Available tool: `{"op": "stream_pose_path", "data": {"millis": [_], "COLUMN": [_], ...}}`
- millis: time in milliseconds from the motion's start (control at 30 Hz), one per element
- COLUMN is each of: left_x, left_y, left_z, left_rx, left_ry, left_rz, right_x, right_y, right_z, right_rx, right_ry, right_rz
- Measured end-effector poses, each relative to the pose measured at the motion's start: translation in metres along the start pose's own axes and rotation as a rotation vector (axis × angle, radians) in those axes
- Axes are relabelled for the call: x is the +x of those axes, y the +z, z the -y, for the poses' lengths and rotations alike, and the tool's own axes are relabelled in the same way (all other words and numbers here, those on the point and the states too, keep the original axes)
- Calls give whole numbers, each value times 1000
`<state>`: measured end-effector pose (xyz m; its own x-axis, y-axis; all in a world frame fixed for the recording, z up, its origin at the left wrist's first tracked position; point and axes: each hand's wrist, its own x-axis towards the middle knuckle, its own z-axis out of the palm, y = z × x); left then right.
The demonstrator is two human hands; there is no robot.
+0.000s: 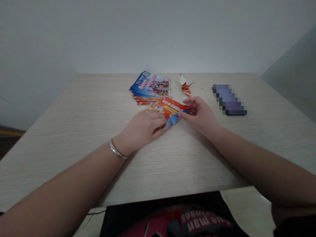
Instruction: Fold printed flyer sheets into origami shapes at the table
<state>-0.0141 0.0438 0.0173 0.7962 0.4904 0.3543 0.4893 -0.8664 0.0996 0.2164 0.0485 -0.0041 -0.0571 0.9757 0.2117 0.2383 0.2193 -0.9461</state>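
Note:
A printed paper leaflet (170,108), orange with a blue-backed folded edge, lies between my hands on the table. My left hand (145,128), with a silver bracelet at the wrist, rests over its left part, fingers curled on the paper; what lies under the palm is hidden. With thumb and fingers, my right hand (201,115) pinches the leaflet's right corner, where the blue side is turned over. Just behind, a fanned stack of blue and orange leaflets (150,86) touches or nearly touches the held sheet. A folded paper crane (185,87) in orange and white stands beyond my right hand.
To the right lies a dark phone (229,99), its screen pixelated. The pale wood-grain table (74,131) reaches back to a white wall (158,36). A dark garment with pink print (182,220) shows below the table's front edge.

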Motion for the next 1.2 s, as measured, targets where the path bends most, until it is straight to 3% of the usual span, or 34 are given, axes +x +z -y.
{"op": "stream_pose_path", "data": {"millis": [233, 600, 733, 933, 1200], "left_x": [0, 3, 3, -1, -2], "left_y": [-4, -5, -4, 2, 4], "left_z": [-5, -11, -10, -3, -3], "left_rx": [160, 179, 144, -58, -302], "left_ry": [85, 134, 78, -97, -186], "left_rz": [-79, 7, 4, -37, -240], "right_x": [7, 4, 5, 6, 4], "right_y": [2, 0, -1, -1, -2], "right_z": [-7, 11, 11, 2, 0], "right_rx": [123, -162, -51, 92, 167], "right_ry": [130, 140, 208, 185, 113], "right_rz": [-4, -36, 10, -28, -2]}}
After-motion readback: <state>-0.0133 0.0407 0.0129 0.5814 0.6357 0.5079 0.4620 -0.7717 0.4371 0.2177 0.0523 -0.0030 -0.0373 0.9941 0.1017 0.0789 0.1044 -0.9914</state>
